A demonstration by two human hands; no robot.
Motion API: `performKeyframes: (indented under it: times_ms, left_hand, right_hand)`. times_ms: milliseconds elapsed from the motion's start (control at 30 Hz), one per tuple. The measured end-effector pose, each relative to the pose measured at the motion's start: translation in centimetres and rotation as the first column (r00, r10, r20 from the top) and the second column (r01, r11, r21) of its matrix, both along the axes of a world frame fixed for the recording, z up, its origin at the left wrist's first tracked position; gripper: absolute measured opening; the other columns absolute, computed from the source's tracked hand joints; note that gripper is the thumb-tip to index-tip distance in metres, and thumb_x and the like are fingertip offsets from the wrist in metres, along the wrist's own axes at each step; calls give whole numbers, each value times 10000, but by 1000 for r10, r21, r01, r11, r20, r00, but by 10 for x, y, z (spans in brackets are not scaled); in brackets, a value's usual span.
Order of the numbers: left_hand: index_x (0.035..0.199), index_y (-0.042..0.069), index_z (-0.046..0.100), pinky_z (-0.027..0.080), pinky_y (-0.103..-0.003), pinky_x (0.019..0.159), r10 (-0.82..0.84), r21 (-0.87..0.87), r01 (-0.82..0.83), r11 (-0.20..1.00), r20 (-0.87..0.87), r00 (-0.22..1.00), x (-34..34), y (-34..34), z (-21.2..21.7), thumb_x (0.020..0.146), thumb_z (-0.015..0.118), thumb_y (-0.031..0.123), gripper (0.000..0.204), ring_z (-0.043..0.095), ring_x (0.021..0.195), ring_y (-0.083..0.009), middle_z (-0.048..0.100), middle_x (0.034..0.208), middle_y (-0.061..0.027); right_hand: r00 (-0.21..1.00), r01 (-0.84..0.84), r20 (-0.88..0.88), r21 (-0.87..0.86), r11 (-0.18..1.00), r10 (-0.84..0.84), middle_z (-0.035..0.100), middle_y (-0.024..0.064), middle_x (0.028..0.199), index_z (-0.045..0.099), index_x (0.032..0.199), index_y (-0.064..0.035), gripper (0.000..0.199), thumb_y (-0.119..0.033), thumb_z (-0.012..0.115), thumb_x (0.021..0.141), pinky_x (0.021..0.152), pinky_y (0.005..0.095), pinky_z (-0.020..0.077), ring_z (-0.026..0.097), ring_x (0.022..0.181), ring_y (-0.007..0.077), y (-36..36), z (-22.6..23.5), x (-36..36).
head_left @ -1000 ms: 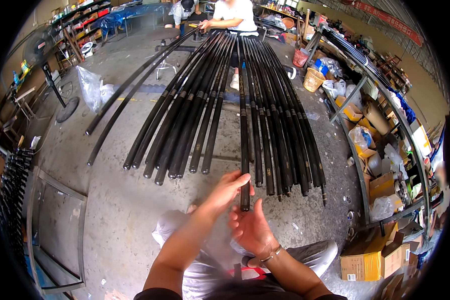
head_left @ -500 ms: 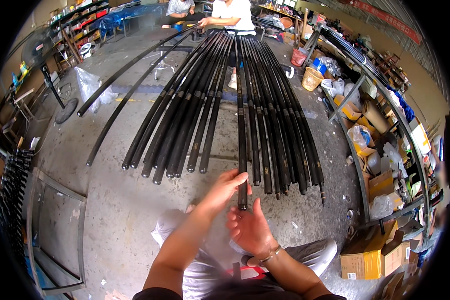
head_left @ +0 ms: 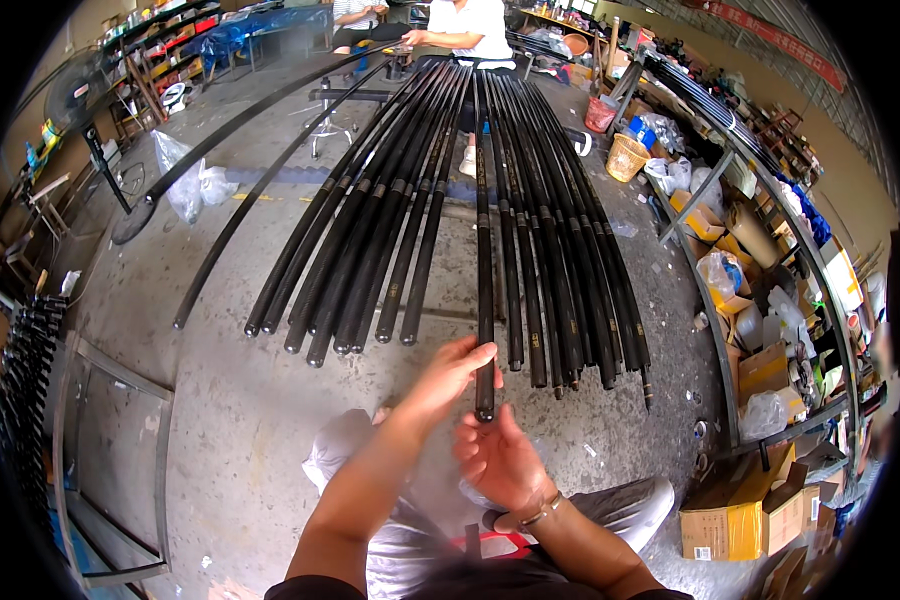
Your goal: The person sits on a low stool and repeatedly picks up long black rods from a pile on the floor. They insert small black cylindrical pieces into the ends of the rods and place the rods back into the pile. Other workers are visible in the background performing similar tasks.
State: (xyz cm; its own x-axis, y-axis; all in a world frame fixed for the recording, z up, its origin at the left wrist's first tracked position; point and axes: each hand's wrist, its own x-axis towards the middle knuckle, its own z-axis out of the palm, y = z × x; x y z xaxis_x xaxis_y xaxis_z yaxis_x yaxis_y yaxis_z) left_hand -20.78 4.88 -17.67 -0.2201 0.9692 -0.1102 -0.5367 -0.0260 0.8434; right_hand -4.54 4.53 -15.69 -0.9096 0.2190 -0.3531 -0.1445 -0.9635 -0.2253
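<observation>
My left hand (head_left: 448,378) is closed around the butt end of a black fishing rod (head_left: 484,290), whose length runs away from me toward the back. Just under the rod's capped end, my right hand (head_left: 500,465) is turned palm up, fingers loosely bent and apart, with nothing seen in it. Its thumb is close to the cap; whether they touch I cannot tell. Fanned out on both sides are several more black rods, a left group (head_left: 370,230) and a right group (head_left: 565,260), their butt ends toward me.
A person in a white top (head_left: 465,30) sits at the far end, one hand by a separate long rod (head_left: 240,120) at left. A metal rack (head_left: 735,385) with bags and boxes lines the right. Cardboard boxes (head_left: 730,520) stand near right, a metal frame (head_left: 120,375) at left, a fan (head_left: 78,95) beyond.
The near end of the far-left rod has swung left and away from me. My right hand's thumb has shifted slightly toward the rod cap; my left hand keeps its hold.
</observation>
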Motion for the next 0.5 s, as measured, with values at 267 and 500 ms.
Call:
performKeyframes:
  times_ms: [267, 500]
  left_hand:
    - [895, 39, 550, 458, -242, 594, -13, -7, 13, 1000, -40, 999, 1, -2, 7, 899, 569, 281, 242, 574, 672, -134, 597, 737, -91]
    - [895, 44, 550, 441, -222, 542, -13, 5, 14, 1000, -55, 998, 3, -4, 10, 901, 561, 286, 242, 564, 647, -122, 599, 730, -93]
  right_hand:
    - [995, 56, -75, -95, 994, -64, 506, 31, 940, 562, 1042, -48, 440, -457, 536, 879, 612, 209, 426, 468, 821, 131, -2, -7, 0]
    - [996, 43, -78, -113, 993, -52, 505, 36, 953, 555, 1052, -49, 440, -448, 562, 866, 608, 203, 431, 467, 817, 131, -3, -3, -1]
